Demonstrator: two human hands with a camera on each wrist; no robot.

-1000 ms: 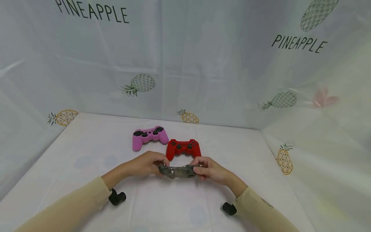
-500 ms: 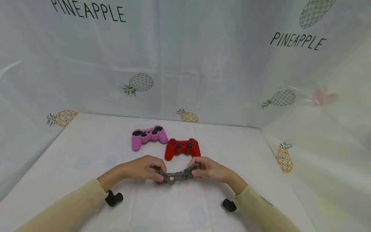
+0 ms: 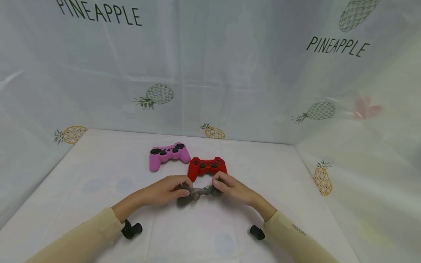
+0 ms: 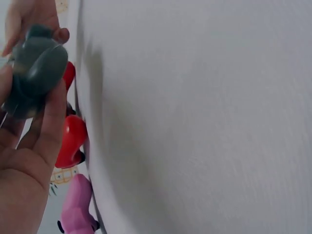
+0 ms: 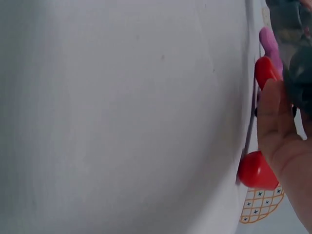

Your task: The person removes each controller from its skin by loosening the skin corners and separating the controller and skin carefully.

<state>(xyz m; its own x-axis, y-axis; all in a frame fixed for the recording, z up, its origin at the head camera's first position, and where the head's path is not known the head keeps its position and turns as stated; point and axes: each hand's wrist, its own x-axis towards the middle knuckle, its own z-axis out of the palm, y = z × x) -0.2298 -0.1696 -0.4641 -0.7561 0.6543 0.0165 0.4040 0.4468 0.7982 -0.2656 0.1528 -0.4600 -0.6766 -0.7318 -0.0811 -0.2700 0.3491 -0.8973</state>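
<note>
A dark grey, smoky-looking game controller [image 3: 197,191] of glossy plastic, with two rounded handles, is held above the table, between both hands near the middle of the head view. Its left end is gripped by the left hand [image 3: 164,190]: the fingers are curled behind the handle and the thumb is laid on the near side. Its right end is held by the right hand [image 3: 236,188], with the fingers bent around the handle and the thumb set close to them; the exact contact of each right fingertip is not shown. The controller is inclined, its left end being seen lower than its right in the head view.

Just beyond the hands, a bright red plastic game controller [image 3: 208,169] with dark buttons and sticks is placed flat on the white cloth-covered table [image 3: 184,237]. To its left and slightly farther back, a pink plastic game controller [image 3: 168,155] with black controls is positioned just beside it, turned at a slight angle.

Both forearms are covered by beige sleeves [image 3: 85,235], and a small black device [image 3: 132,230] is seen at each cuff. The table is backed by a pale hanging sheet [image 3: 230,80] printed with pineapples and lettering.
</note>
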